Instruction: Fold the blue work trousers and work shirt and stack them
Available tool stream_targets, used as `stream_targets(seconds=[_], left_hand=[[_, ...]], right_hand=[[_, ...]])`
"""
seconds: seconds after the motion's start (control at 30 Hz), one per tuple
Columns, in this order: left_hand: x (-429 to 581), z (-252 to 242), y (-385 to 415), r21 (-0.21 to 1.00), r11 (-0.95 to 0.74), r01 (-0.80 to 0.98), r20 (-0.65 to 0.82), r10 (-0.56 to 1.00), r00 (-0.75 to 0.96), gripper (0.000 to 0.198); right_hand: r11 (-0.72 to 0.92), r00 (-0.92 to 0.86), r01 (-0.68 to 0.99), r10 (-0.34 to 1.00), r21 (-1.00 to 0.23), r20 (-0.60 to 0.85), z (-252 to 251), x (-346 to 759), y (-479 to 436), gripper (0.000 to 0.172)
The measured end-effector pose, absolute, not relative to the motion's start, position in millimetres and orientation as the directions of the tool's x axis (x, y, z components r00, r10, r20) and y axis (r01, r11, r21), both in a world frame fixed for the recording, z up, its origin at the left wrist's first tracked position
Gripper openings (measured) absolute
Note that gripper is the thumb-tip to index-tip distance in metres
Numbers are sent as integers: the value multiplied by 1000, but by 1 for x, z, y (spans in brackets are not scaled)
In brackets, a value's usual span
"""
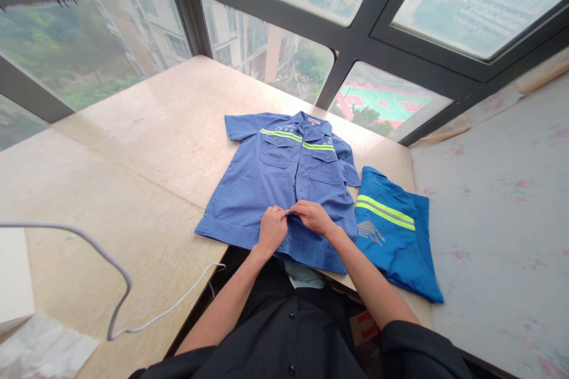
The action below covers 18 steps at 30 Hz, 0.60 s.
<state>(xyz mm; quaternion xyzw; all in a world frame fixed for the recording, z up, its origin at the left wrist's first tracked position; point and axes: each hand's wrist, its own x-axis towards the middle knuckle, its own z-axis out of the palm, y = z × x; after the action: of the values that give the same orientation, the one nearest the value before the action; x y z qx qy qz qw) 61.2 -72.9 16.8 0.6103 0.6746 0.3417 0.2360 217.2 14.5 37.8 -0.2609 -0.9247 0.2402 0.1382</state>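
A blue short-sleeved work shirt [275, 183] lies spread face up, collar toward the windows. A yellow-green reflective stripe crosses its chest above two flap pockets. My left hand [272, 226] pinches the front placket low on the shirt, fingers closed on the cloth. Close beside it, almost touching, my right hand [312, 217] pinches the same placket edge from the other side. The fingertips hide whatever button or buttonhole lies between them. Above my hands the placket edges lie slightly apart. The shirt's hem reaches over the table's front edge.
A folded brighter blue garment [391, 231] with a reflective stripe lies right of the shirt, near the wallpapered wall [493, 231]. A grey-white cable [120, 266] loops over the table [146, 130] at left. A white box [13, 278] and crumpled paper [44, 346] sit at the left edge.
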Motion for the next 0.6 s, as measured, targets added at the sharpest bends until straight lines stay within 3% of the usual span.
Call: stream_targets(seconds=[0.23, 0.37, 0.5, 0.6], left_hand=[[61, 15, -69, 747, 63, 662, 65, 984, -167, 34], [59, 14, -67, 775, 120, 621, 16, 978, -209, 31], [58, 14, -66, 838, 152, 524, -16, 967, -254, 27], [57, 13, -65, 873, 171, 457, -39, 958, -283, 25]], right_hand=[[665, -741, 565, 670, -489, 55, 40, 204, 8, 16], [595, -604, 593, 774, -543, 189, 38, 205, 2, 15], [583, -500, 639, 810, -501, 305, 39, 209, -9, 17], [531, -523, 593, 826, -605, 211, 41, 206, -16, 19]])
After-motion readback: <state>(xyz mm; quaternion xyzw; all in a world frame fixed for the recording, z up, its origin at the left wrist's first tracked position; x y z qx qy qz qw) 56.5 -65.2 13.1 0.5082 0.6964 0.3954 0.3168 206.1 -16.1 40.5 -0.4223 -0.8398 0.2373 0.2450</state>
